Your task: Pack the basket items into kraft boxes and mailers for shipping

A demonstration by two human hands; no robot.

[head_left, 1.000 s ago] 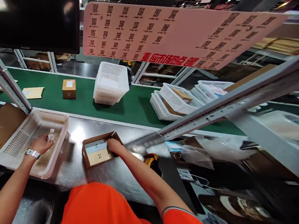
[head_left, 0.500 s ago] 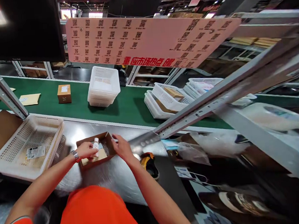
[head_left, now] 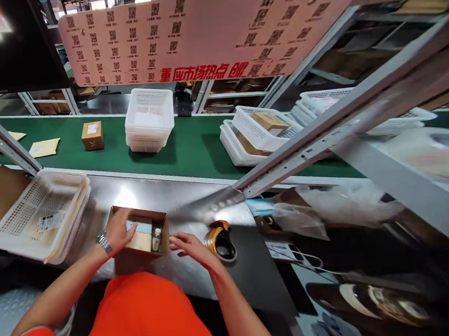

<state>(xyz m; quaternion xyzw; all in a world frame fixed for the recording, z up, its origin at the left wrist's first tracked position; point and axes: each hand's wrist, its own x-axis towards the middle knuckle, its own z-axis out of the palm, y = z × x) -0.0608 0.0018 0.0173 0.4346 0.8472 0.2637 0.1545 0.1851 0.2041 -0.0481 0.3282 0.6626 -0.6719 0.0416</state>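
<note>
An open cardboard box (head_left: 165,242) sits on the metal table in front of me. Inside it are a small white-capped bottle (head_left: 157,238) by the right wall, a beige packet (head_left: 141,241) and a light blue item (head_left: 144,226). Over the box's left side is my left hand (head_left: 120,232), slightly blurred, with its fingers apart and nothing in them. My right hand (head_left: 190,247) is open and empty just outside the right wall, its fingertips close to the cardboard; I cannot tell whether they touch.
Nested white baskets (head_left: 18,226), the top one holding a label, stand at left. A yellow-and-black tape dispenser (head_left: 221,241) is right of my right hand. Beyond runs a green conveyor (head_left: 193,154) carrying stacked baskets (head_left: 149,117) and a small carton (head_left: 92,135). A metal post slants across the right.
My left hand has let go of the bottle, which now lies in the box's right part, and moved left. My right hand has come down beside the right wall. The view has shifted slightly.
</note>
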